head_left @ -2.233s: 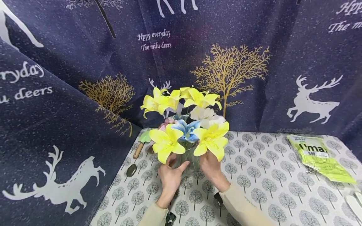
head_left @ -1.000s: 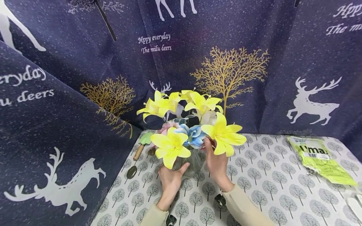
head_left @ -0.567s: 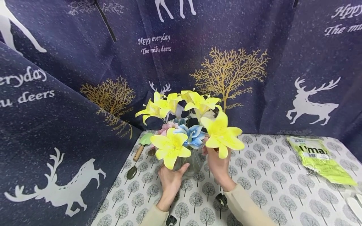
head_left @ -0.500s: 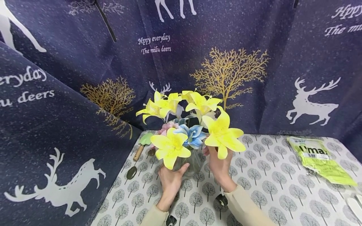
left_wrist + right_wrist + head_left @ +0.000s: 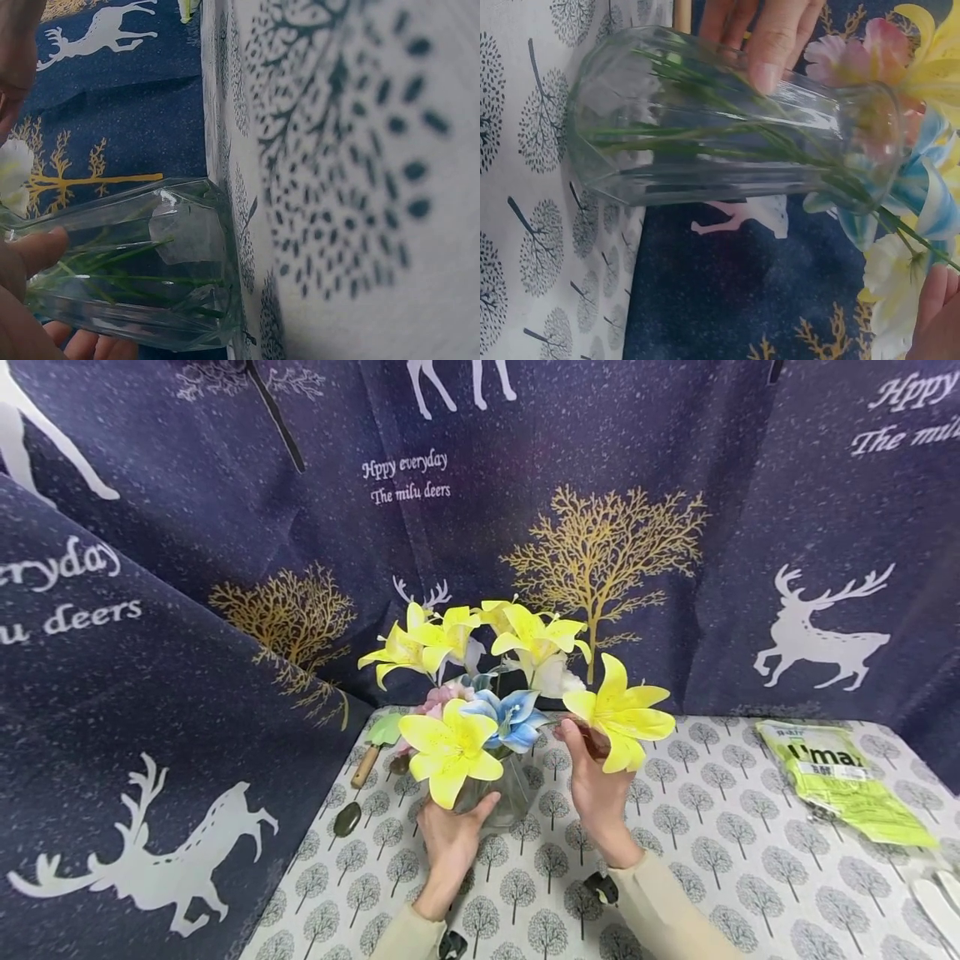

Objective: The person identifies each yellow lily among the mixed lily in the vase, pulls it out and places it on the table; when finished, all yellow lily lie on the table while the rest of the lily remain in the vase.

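A clear glass vase (image 5: 512, 795) stands upright on the table, holding artificial flowers whose green stems (image 5: 705, 142) show through its wall. My left hand (image 5: 450, 843) grips the side of the vase, with the thumb on the near face. In my right hand (image 5: 603, 797), right of the vase mouth, a yellow lily (image 5: 624, 717) is held by its stem just below the bloom; that stem still runs into the vase. Another yellow lily (image 5: 452, 752) leans over my left hand, beside a blue lily (image 5: 508, 720). More yellow lilies (image 5: 532, 633) rise at the back.
A small trowel (image 5: 369, 758) and a dark oval spoon-like piece (image 5: 347, 819) lie left of the vase. To the far right lies a green-yellow bag (image 5: 847, 781), with white objects (image 5: 937, 906) near the edge. A dark printed curtain (image 5: 480, 535) hangs behind the tree-patterned tablecloth (image 5: 705, 852).
My right hand has moved right from beside the vase, drawing the yellow lily outward, away from the blue one. My left hand stays on the vase.
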`<state>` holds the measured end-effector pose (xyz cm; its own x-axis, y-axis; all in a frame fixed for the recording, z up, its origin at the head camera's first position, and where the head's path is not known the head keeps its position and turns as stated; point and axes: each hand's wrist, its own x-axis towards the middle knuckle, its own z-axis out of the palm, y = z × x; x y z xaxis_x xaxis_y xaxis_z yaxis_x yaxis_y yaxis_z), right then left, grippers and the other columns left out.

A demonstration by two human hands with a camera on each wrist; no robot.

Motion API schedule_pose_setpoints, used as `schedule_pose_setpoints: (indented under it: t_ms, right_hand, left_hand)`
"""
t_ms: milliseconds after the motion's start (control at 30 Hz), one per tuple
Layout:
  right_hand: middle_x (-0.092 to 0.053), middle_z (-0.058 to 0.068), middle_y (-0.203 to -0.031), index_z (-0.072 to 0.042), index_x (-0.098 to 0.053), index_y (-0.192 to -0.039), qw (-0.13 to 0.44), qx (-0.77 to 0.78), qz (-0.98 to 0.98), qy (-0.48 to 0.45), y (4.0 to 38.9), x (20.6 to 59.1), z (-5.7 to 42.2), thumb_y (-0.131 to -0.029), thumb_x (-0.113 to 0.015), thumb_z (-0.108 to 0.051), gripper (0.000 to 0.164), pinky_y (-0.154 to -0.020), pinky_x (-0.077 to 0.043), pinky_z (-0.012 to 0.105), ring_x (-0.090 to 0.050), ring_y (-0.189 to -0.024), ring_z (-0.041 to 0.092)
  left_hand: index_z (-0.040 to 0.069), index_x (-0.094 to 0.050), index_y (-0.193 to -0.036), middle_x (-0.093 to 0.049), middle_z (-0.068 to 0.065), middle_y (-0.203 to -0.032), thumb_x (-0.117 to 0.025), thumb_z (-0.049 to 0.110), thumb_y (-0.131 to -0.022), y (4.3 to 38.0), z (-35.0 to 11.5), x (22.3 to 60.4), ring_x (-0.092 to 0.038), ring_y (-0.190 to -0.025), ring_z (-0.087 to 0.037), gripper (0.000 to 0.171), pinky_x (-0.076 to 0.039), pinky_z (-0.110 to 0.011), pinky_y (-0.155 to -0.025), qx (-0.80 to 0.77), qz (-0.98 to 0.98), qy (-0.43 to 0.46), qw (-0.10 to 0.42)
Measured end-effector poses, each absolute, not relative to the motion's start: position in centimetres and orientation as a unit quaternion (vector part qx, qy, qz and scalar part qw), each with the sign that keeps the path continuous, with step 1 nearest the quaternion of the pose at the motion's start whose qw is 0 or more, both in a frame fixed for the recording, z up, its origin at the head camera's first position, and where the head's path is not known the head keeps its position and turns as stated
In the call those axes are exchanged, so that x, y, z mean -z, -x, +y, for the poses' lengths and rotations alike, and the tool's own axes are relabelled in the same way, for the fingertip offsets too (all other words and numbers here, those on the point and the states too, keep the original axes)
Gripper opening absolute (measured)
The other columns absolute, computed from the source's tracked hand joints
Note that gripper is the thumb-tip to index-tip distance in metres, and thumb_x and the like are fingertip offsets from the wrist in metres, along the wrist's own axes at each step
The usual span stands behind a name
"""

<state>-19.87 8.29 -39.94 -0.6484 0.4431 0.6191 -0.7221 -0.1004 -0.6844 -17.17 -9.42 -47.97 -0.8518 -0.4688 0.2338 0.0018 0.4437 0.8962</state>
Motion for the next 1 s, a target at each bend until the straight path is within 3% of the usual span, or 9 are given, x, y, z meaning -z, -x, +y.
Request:
schedule_pose_setpoints:
  t_ms: [100, 233, 500, 800, 1000]
  right_hand:
    - [-0.078, -0.002, -0.084, 0.019, -0.066, -0.098, 0.400, -0.729, -0.544, -0.111, 19.9, 40.0, 9.0, -0.089, -0.068, 0.010, 0.013, -0.075, -0.063, 0.018, -0.074, -0.076, 0.006]
    - [-0.078, 0.005, -0.089, 0.016, -0.066, -0.102, 0.401, -0.739, -0.531, -0.104, 19.6, 39.3, 10.0, -0.090, -0.070, 0.004, 0.017, -0.078, -0.064, 0.021, -0.075, -0.079, 0.009]
    - [-0.076, 0.012, -0.085, 0.022, -0.064, -0.096, 0.447, -0.784, -0.403, -0.152, 18.6, 37.6, 12.4, -0.087, -0.062, 0.018, 0.010, -0.072, -0.065, 0.027, -0.073, -0.071, 0.019]
    - [-0.076, 0.017, -0.077, 0.026, -0.064, -0.095, 0.491, -0.779, -0.367, -0.133, 17.0, 36.6, 17.3, -0.085, -0.062, 0.021, 0.011, -0.068, -0.064, 0.030, -0.072, -0.066, 0.022]
    - [-0.077, 0.018, -0.084, 0.026, -0.065, -0.095, 0.511, -0.770, -0.370, -0.095, 16.2, 37.0, 20.6, -0.083, -0.065, 0.022, 0.013, -0.066, -0.064, 0.027, -0.072, -0.063, 0.021]
  left_hand:
    - [0.016, -0.070, -0.114, -0.077, -0.011, -0.108, -0.097, 0.033, -0.060, 17.2, -9.5, 48.0, -0.070, -0.107, -0.033, 0.063, -0.057, -0.049, -0.100, 0.516, -0.813, -0.138, 0.234]
    - [0.017, -0.070, -0.115, -0.077, -0.009, -0.110, -0.098, 0.033, -0.058, 17.2, -9.5, 48.0, -0.070, -0.109, -0.032, 0.065, -0.056, -0.049, -0.100, 0.523, -0.807, -0.132, 0.240]
    - [0.014, -0.071, -0.112, -0.078, -0.009, -0.105, -0.098, 0.031, -0.058, 17.3, -9.4, 48.0, -0.072, -0.103, -0.033, 0.062, -0.058, -0.050, -0.097, 0.521, -0.807, -0.136, 0.245]
    - [0.013, -0.074, -0.109, -0.080, -0.010, -0.100, -0.099, 0.026, -0.057, 17.4, -9.4, 48.2, -0.074, -0.101, -0.032, 0.059, -0.058, -0.050, -0.099, 0.537, -0.795, -0.133, 0.247]
    - [0.014, -0.074, -0.111, -0.079, -0.009, -0.104, -0.098, 0.026, -0.059, 17.3, -9.5, 48.1, -0.073, -0.106, -0.032, 0.059, -0.058, -0.049, -0.101, 0.554, -0.789, -0.134, 0.230]
